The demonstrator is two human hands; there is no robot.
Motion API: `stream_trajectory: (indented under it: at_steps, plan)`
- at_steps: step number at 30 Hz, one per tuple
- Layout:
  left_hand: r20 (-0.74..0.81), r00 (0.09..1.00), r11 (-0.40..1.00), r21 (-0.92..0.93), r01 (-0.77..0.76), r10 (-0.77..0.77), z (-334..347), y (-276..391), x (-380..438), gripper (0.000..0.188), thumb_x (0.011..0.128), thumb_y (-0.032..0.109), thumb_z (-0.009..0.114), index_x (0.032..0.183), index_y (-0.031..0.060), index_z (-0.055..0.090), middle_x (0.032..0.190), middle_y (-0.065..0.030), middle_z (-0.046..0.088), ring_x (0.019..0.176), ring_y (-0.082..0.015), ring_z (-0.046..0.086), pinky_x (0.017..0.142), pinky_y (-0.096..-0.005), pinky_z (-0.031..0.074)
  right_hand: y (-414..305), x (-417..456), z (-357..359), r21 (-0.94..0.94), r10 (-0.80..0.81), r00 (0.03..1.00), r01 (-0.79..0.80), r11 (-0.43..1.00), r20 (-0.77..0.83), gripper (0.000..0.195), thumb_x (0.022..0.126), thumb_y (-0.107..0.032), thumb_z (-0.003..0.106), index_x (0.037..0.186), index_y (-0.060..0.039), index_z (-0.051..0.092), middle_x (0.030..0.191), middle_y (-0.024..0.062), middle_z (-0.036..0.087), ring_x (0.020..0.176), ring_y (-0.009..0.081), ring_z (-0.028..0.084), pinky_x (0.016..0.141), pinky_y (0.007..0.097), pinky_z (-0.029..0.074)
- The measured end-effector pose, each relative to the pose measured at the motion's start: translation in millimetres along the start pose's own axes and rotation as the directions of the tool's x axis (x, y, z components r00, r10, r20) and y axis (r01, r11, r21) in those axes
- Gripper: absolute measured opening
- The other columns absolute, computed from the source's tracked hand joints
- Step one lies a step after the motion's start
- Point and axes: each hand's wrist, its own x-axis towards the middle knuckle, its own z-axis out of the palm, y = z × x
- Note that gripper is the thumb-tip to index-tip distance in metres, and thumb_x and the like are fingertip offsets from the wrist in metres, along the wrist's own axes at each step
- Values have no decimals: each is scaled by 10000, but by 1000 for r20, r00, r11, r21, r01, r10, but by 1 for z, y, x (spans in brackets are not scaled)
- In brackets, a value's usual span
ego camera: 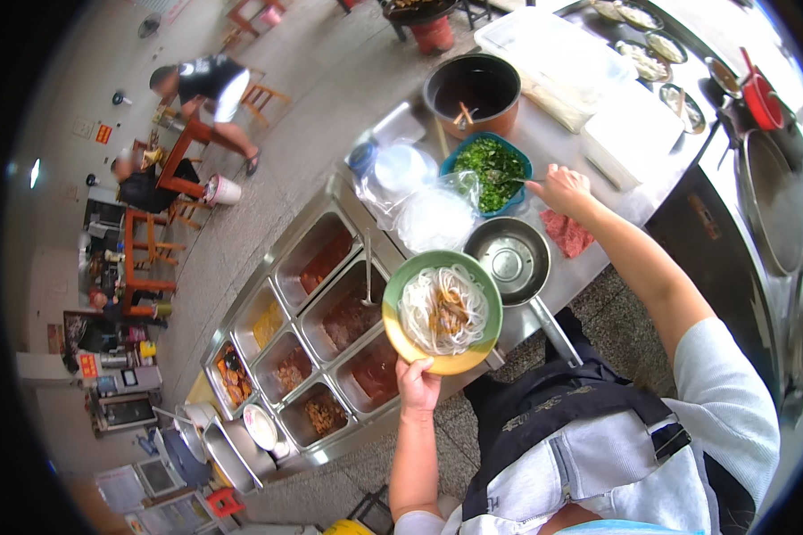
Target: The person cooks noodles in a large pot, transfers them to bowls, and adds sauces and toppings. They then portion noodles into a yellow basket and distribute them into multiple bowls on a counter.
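My left hand [417,386] grips the near rim of a green and yellow bowl [393,301], thumb over the edge. White noodles [418,309] fill its middle, topped by a brown sauce with bits [450,313]. My right hand [562,189] holds the handle of a metal spoon [518,179], whose head rests among chopped green herbs [485,160] in a teal basin [526,167]. Right of the bowl sits a metal pan [542,257] with a long handle. A red cloth [567,234] lies below my right hand.
Left is a steel counter of food wells [348,314] with a ladle [368,267] in one. Plastic bags [435,214] lie beside the basin, a deep brown pot [472,120] behind it. White bins [562,67] stand at the upper right. Two people [207,83] are at distant tables.
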Motion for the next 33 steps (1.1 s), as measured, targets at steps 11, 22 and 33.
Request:
stream_trajectory:
  at_steps: [11, 22, 33]
  plan:
    - [-161, 984, 997, 6, -72, 72, 75, -89, 23, 529, 745, -59, 478, 1269, -13, 419, 1198, -122, 547, 1065, -248, 577, 908, -376, 506, 14, 61, 30, 156, -261, 945, 232, 960, 198, 234, 763, -209, 586, 824, -5, 682, 832, 235, 653, 818, 390, 645, 754, 450, 521]
    - [-145, 985, 996, 39, -84, 89, 97, -96, 60, 420, 766, -48, 466, 1186, -33, 461, 1093, -138, 583, 936, -246, 622, 784, -380, 559, 37, 72, 26, 607, -182, 948, -16, 794, 263, 235, 747, -261, 624, 712, -42, 704, 670, 103, 661, 638, 202, 632, 668, 330, 506]
    - [-30, 994, 994, 26, -102, 103, 111, -87, 113, 411, 773, -40, 444, 1183, -19, 437, 1056, -146, 586, 842, -249, 656, 657, -365, 610, 34, -8, -84, 481, -678, 726, 637, 603, -111, 210, 829, -174, 618, 718, 3, 595, 632, 147, 602, 575, 279, 592, 567, 352, 469]
